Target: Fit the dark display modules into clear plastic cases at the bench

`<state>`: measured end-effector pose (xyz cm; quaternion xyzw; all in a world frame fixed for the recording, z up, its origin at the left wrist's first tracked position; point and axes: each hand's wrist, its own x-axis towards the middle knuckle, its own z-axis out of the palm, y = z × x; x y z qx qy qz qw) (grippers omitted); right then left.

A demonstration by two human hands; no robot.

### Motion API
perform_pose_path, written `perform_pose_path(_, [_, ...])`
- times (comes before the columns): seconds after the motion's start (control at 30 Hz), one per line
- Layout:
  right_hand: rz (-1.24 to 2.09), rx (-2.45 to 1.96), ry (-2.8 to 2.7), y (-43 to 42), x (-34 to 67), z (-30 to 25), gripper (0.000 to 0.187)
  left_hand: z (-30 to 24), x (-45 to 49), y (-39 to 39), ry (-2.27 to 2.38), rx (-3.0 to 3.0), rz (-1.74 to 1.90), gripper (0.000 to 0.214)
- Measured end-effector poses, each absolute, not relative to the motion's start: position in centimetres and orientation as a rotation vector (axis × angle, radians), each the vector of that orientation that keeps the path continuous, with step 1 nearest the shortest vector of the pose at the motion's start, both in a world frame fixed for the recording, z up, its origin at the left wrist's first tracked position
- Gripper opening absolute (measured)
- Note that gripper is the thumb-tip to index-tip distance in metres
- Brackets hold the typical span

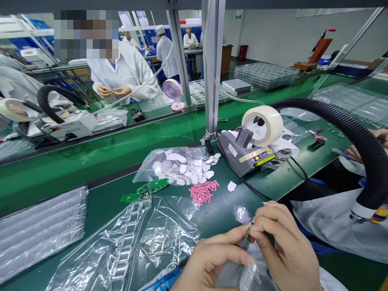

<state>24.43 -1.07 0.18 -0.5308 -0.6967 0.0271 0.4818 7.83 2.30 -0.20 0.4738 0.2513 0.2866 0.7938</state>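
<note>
We've got our left hand (212, 258) and right hand (283, 242) close together at the near side of the table (220, 218), fingertips of both pinched on a small dark part (247, 237), mostly hidden, so we can't tell exactly what it is. Some clear plastic (250, 277) sits right by the left fingers. Further out we see a pile of pink strips (202, 192), a clear bag (144, 166) of white pieces (182, 169), green circuit boards (154, 185), plus a fat tape roll (276, 121).
</note>
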Motion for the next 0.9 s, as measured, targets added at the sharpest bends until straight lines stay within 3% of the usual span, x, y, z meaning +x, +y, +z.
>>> perform_pose_path(0.4, [0.097, -1.375, -1.725, -1.3, 24.3, -1.8, 0.017, -0.3, 8.1, 0.9, 0.6, 0.909, 0.719, 0.024])
perform_pose_path(0.6, [0.067, -1.423, -1.758, -1.1, 24.1, -2.3, 0.018, -0.8, 8.4, 2.1, 0.565, 0.791, 0.604, 0.033])
perform_pose_path(0.8, [0.52, -1.334, -1.674, -1.8, 24.8, -1.5, 0.026, -1.5, 7.8, 2.9, 0.492, 0.41, 0.704, 0.03])
perform_pose_path(0.9, [0.47, -1.55, -1.704, -0.5, 26.0, -4.6, 0.027, -2.1, 7.3, 3.6, 0.579, 0.355, 0.773, 0.029])
